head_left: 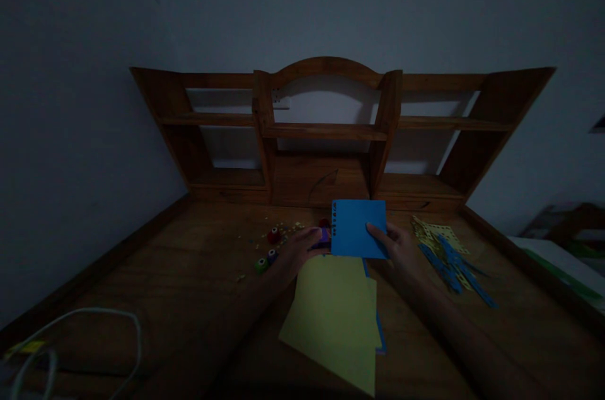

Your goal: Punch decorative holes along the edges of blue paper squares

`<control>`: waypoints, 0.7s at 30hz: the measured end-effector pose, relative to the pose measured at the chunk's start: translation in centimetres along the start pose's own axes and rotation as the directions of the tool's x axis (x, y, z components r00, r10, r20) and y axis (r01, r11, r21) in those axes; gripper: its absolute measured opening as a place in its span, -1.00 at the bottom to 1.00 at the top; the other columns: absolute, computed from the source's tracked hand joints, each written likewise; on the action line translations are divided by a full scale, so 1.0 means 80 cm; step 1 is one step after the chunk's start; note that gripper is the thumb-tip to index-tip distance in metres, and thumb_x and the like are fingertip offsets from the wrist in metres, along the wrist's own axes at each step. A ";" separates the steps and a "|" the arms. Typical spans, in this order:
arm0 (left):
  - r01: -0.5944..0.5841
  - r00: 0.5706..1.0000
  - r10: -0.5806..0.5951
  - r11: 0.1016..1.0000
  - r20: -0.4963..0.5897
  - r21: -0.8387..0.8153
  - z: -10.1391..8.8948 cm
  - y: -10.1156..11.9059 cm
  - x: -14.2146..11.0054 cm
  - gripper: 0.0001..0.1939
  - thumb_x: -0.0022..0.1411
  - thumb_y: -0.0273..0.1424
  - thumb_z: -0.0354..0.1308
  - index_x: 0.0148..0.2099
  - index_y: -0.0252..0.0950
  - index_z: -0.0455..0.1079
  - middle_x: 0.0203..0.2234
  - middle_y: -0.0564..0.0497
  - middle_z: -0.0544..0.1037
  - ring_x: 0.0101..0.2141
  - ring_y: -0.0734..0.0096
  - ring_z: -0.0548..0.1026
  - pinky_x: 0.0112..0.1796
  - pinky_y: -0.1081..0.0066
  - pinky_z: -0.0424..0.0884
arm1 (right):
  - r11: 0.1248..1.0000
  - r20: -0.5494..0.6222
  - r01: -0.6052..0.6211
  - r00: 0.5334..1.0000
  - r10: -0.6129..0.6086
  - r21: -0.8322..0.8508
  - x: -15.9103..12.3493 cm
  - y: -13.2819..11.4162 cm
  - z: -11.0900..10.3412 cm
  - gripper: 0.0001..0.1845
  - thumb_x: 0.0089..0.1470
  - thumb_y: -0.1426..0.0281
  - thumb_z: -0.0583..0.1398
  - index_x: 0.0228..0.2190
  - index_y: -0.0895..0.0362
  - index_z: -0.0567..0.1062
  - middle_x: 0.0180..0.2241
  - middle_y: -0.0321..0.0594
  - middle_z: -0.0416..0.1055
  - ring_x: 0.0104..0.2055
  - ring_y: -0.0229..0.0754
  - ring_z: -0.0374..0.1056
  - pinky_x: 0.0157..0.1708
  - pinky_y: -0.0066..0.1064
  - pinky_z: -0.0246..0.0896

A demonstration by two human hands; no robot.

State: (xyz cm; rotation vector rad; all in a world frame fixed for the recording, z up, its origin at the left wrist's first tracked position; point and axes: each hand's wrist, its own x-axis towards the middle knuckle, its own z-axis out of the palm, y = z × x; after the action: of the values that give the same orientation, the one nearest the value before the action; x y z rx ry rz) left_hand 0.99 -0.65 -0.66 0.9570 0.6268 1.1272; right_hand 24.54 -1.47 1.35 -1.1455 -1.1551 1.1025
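Note:
My right hand [394, 245] pinches a square of blue paper [357, 230] by its right side, thumb on top. A column of small punched shapes runs down the paper's left edge. At that edge my left hand [302, 245] is closed on a small purple craft punch [324, 236], its lower part hidden by the fingers. Below the hands lie sheets of yellow paper [335, 318], with blue paper edges showing beneath them. Left of my left hand stand a red punch [273, 235], a dark blue punch [272, 256] and a green punch [261, 266].
Punched yellow and blue paper strips [451, 258] lie heaped at the right of the wooden desk [189, 286]. Tiny yellow paper bits [297, 224] are scattered behind my left hand. A wooden shelf unit [326, 131] rises at the back. A white cable [137, 331] loops at the front left.

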 end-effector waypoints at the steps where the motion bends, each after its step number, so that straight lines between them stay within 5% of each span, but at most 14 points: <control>1: 0.000 1.000 0.000 1.000 -0.006 -0.001 0.000 -0.001 0.000 -0.75 0.12 -0.20 0.29 -0.24 -0.27 0.46 -0.26 -0.12 0.61 -0.10 0.01 0.53 -0.11 0.12 0.43 | 1.000 0.005 -0.003 1.000 0.003 -0.004 0.000 0.000 0.001 -0.61 -0.06 0.10 0.33 -0.30 0.14 0.56 -0.35 -0.11 0.56 -0.42 -0.04 0.42 -0.42 -0.24 0.34; 21: -0.041 0.997 0.035 0.994 0.062 0.104 0.000 0.008 -0.008 -0.68 0.12 -0.18 0.28 -0.18 -0.31 0.52 -0.21 -0.15 0.61 -0.23 0.11 0.57 -0.15 0.19 0.43 | 0.995 0.062 0.049 0.997 -0.044 -0.085 -0.007 -0.006 0.005 -0.59 -0.05 0.03 0.30 -0.37 0.12 0.54 -0.40 -0.17 0.53 -0.46 -0.09 0.39 -0.47 -0.31 0.29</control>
State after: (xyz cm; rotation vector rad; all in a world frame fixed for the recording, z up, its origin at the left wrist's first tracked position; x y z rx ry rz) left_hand 0.49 -1.20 -0.08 1.0937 0.6266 1.1033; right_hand 24.08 -2.04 1.79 -1.1527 -1.2807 1.0659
